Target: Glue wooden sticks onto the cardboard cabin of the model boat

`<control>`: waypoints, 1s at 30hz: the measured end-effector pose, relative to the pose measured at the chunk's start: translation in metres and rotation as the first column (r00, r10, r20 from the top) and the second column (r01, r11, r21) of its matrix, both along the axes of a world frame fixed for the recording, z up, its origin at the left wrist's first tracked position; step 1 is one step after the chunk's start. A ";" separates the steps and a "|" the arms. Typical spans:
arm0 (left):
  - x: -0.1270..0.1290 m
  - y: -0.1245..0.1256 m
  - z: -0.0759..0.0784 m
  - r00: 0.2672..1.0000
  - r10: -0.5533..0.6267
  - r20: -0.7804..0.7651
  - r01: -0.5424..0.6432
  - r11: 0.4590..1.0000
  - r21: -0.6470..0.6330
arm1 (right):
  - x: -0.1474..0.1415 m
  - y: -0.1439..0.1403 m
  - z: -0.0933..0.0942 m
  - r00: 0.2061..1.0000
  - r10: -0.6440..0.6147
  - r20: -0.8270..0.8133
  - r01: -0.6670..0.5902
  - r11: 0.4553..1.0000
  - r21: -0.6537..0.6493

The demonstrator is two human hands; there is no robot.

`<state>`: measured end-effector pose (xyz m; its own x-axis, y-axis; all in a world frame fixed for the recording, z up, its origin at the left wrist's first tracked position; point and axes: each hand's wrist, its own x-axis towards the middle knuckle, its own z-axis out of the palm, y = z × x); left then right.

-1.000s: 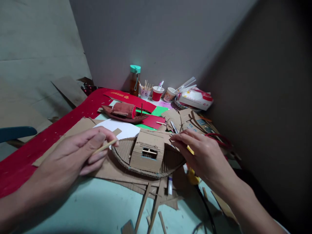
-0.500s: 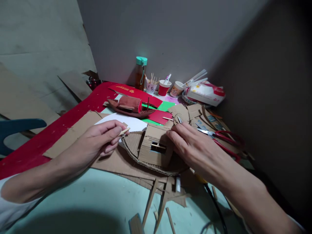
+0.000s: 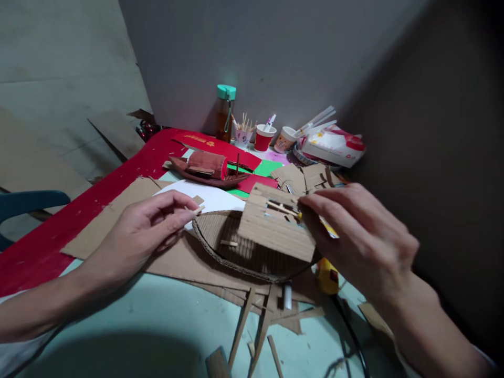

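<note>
At frame centre, the right hand pinches the cardboard cabin, tilted above the cardboard hull. Left of it, the left hand is closed on a thin wooden stick.

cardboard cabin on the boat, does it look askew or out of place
Yes. The cardboard cabin is tipped up off the boat hull, held by the right hand, so the hull deck lies bare. The left hand pinches a small stick beside the hull.
</note>
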<state>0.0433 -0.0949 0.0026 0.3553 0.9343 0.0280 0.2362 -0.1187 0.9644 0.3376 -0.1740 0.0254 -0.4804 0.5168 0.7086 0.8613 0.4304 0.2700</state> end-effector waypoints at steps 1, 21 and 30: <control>-0.002 0.001 0.002 0.998 0.028 -0.065 -0.021 0.993 0.112 | 0.001 -0.001 0.002 0.999 -0.040 -0.030 0.040 0.999 0.015; 0.033 0.021 0.021 0.807 -0.064 -0.586 0.511 0.572 0.641 | 0.014 0.003 0.009 0.976 -0.130 -0.175 0.152 0.981 0.117; 0.049 0.004 0.020 0.687 -0.115 -0.718 0.653 0.532 0.540 | 0.000 -0.006 0.006 0.986 0.045 -0.162 -0.016 0.984 0.176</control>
<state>0.0926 -0.0910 0.0223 0.8628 0.4325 0.2616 0.3930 -0.8995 0.1908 0.3379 -0.1800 0.0316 -0.3628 0.3661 0.8569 0.8876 0.4159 0.1981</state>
